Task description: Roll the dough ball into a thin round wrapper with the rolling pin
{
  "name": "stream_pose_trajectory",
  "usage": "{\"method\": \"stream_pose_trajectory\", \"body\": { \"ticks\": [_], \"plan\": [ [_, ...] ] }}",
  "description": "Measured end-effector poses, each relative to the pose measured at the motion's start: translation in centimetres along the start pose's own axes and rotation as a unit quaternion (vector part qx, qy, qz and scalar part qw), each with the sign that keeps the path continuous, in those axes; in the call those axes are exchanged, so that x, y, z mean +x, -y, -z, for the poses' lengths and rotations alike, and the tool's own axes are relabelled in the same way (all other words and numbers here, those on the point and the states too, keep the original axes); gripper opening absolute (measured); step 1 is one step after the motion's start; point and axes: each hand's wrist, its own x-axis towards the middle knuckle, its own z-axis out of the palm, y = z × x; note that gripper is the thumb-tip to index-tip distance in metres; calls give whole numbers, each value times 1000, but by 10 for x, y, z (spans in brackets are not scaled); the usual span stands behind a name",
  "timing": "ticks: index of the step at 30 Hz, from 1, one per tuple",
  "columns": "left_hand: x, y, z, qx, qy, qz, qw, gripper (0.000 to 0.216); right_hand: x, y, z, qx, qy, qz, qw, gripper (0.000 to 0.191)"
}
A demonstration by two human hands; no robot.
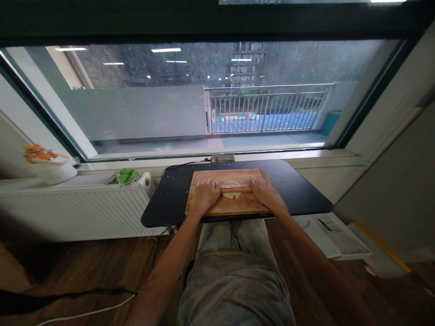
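Note:
A wooden board (pixel 238 206) lies on a small black table (pixel 299 190) in front of me. On the board is a flat round piece of pale dough (pixel 231 195). A thin rolling pin (pixel 231 187) lies across the dough. My left hand (pixel 204 194) presses palm down on the pin's left end, fingers laid flat. My right hand (pixel 267 192) presses on its right end in the same manner. Both hands rest on the pin rather than wrapping it.
A white radiator (pixel 68 203) stands to the left with a green cloth (pixel 125 175) and a white bowl-like object (pixel 50 170) on top. A large window (pixel 204 99) faces me. Cables (pixel 84 312) run over the wooden floor. My legs are under the table.

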Motion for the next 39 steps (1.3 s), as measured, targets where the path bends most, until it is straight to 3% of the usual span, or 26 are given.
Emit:
{"method": "stream_pose_trajectory", "body": {
  "ticks": [14, 25, 33, 39],
  "plan": [
    [-3, -3, 3, 4, -1, -9, 1000, 52, -17, -11, -37, 43, -67, -21, 997, 60],
    [-3, 0, -3, -3, -15, -18, 1000, 49, -23, -3, -36, 87, -91, -35, 991, 71],
    [-7, -2, -2, 3, -26, -11, 1000, 47, -9, -7, -27, 37, -75, -5, 996, 56],
    [-8, -4, -3, 2, -29, 0, 1000, 45, 8, -4, -8, -44, -11, 6, 999, 52]
  ]
}}
